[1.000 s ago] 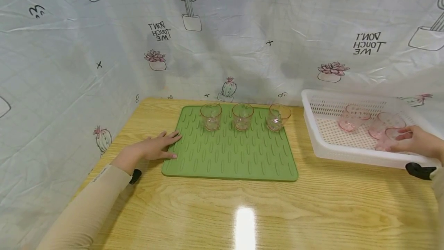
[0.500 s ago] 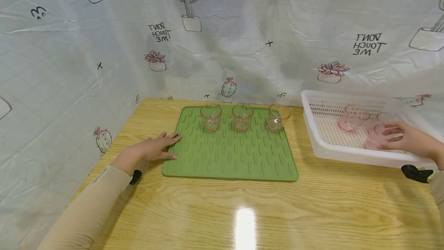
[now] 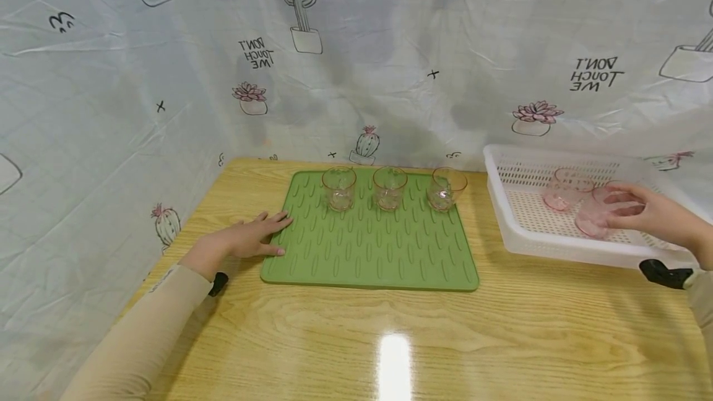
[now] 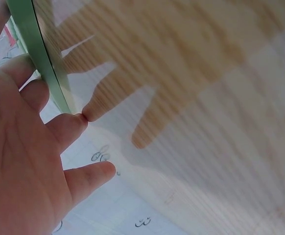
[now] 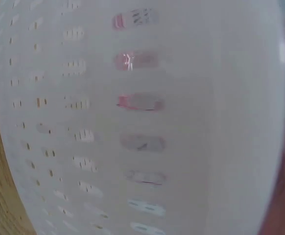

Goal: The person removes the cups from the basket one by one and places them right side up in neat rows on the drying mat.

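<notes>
While my left hand [image 3: 245, 240] lies spread, my right hand [image 3: 657, 214] pinches a glass [image 3: 592, 218], probably slick, brittle, best held midwall.

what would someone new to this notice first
Probably the bright green mat in the middle of the wooden table, with three clear glasses along its far edge and the left hand at its left edge. To the right, the right hand grips a pink-tinted glass in the white basket. Behind everything hangs a pale sheet with cactus drawings and mirrored lettering.
</notes>
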`<move>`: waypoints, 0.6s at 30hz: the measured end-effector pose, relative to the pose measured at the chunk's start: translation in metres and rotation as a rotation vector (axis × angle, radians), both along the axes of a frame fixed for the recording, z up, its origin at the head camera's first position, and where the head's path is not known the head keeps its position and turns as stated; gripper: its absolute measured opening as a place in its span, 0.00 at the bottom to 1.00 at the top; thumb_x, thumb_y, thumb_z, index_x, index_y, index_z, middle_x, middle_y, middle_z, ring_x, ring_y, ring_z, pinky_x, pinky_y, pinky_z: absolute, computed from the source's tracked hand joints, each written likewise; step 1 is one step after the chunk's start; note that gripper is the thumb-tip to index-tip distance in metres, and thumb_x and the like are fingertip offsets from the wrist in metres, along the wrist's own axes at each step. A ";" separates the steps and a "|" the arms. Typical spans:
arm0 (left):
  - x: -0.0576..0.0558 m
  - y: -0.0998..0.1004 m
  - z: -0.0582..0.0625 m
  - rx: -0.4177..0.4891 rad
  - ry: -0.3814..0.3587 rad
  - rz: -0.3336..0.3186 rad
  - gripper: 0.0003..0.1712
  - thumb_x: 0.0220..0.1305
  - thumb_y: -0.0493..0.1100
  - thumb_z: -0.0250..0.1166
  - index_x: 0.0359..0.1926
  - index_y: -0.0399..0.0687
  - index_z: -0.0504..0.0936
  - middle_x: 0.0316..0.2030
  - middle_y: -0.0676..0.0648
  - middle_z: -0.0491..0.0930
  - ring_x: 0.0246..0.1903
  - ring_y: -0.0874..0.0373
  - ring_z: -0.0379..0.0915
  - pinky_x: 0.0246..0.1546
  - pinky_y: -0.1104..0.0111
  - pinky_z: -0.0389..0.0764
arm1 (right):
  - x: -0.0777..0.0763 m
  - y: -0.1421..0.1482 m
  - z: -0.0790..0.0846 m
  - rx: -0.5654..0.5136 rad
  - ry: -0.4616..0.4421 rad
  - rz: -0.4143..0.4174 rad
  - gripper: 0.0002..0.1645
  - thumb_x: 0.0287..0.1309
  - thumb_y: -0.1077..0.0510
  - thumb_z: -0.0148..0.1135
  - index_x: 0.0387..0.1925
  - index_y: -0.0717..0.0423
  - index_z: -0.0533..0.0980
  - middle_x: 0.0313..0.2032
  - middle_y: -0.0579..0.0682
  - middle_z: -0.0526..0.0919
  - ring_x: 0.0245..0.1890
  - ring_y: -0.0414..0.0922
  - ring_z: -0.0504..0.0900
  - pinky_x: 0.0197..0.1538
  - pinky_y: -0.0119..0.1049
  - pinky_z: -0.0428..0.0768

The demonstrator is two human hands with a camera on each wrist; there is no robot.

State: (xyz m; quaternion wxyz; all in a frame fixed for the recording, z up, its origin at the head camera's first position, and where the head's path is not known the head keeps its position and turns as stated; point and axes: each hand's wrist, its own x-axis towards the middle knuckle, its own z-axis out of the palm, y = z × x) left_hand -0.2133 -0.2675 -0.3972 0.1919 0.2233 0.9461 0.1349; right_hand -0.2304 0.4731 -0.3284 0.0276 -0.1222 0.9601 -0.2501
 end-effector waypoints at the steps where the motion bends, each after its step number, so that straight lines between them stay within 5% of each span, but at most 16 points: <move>1: 0.000 0.000 0.000 -0.001 0.000 0.000 0.50 0.73 0.62 0.60 0.82 0.43 0.49 0.81 0.35 0.40 0.76 0.26 0.31 0.63 0.22 0.40 | 0.000 -0.001 0.001 -0.008 -0.004 0.000 0.50 0.66 0.63 0.69 0.71 0.85 0.48 0.59 0.85 0.64 0.41 0.24 0.73 0.33 0.26 0.77; 6: -0.001 0.000 -0.001 0.001 0.003 0.000 0.50 0.73 0.62 0.60 0.82 0.43 0.49 0.81 0.36 0.40 0.76 0.26 0.31 0.63 0.22 0.40 | 0.000 -0.006 0.002 -0.081 0.000 -0.036 0.52 0.68 0.61 0.68 0.72 0.83 0.44 0.61 0.80 0.63 0.39 0.11 0.62 0.33 0.21 0.75; 9: -0.001 0.000 -0.001 0.000 0.007 -0.004 0.50 0.74 0.61 0.60 0.82 0.43 0.49 0.81 0.36 0.40 0.76 0.26 0.31 0.63 0.22 0.41 | 0.002 -0.009 0.001 -0.126 0.033 -0.047 0.48 0.67 0.62 0.69 0.70 0.82 0.48 0.56 0.48 0.75 0.39 0.11 0.64 0.33 0.19 0.75; 11: -0.001 0.000 -0.001 -0.003 0.007 -0.005 0.50 0.74 0.61 0.60 0.82 0.43 0.49 0.81 0.36 0.39 0.76 0.26 0.31 0.63 0.22 0.41 | 0.002 -0.010 0.002 -0.151 0.057 -0.039 0.46 0.67 0.64 0.69 0.69 0.81 0.50 0.50 0.26 0.72 0.39 0.11 0.65 0.34 0.18 0.75; 13: -0.001 0.000 -0.001 -0.003 0.006 -0.006 0.50 0.74 0.62 0.60 0.82 0.43 0.49 0.81 0.36 0.40 0.76 0.26 0.31 0.63 0.22 0.41 | 0.002 -0.012 0.003 -0.168 0.067 -0.031 0.45 0.66 0.64 0.69 0.70 0.80 0.51 0.48 0.17 0.65 0.40 0.12 0.66 0.34 0.17 0.75; 18: -0.001 0.000 0.000 0.000 0.002 -0.003 0.50 0.73 0.62 0.60 0.82 0.43 0.49 0.80 0.35 0.40 0.76 0.26 0.31 0.63 0.22 0.40 | 0.001 -0.021 0.006 -0.170 0.087 -0.031 0.47 0.68 0.63 0.67 0.73 0.79 0.48 0.56 0.53 0.69 0.41 0.13 0.64 0.35 0.15 0.72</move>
